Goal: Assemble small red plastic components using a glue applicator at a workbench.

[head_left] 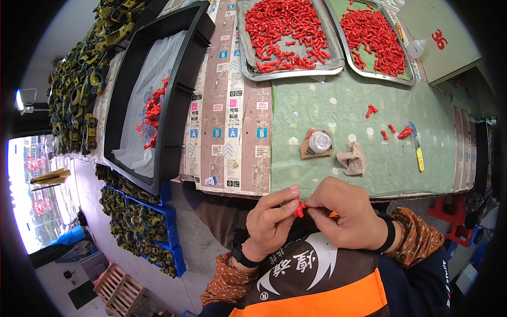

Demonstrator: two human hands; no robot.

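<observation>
The red plastic piece is in front of the person, just off the near edge of the desk. The desk is the largest thing about it, covered partly in printed paper and, on the right, by a green sheet with pale spots. At the left stands a long black tub, lined with whitish plastic sheeting on which a cluster of red pieces lies. Along the far side sit two metal trays side by side: the left tray and the right tray, both heaped with similar red pieces.

Smaller than these are the two hands, close together. The left hand pinches the piece between thumb and fingers; the right hand has thumb and forefinger clamped at its right end.

On the green sheet, a yellow-handled knife lies to the right. Nearer the hands are a crumpled beige cloth and, just left of it, a brown block bearing a small clear jar. Smallest are the few loose red pieces scattered near the knife.
</observation>
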